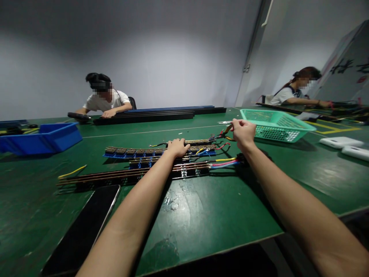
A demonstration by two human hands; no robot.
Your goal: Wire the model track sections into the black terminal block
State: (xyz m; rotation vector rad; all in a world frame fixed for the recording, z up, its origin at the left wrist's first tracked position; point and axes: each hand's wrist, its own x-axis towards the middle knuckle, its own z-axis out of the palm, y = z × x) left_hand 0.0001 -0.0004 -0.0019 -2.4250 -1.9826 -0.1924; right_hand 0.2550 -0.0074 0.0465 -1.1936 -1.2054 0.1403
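Several long strips with copper-coloured bars lie side by side on the green table. My left hand rests on the far strips, fingers curled over them; whether it grips one is hard to tell. My right hand is closed around the handles of small pliers, whose tip is at the wires on the right end of the farthest strip. A blue-backed strip lies nearer, with red and yellow wires. The nearest black strip has pink, blue and yellow wires at its right end.
A green basket stands right of my right hand, with white devices beyond. At left are a blue bin and a black phone-like slab. Dark rails lie at the back. Two people work across the table.
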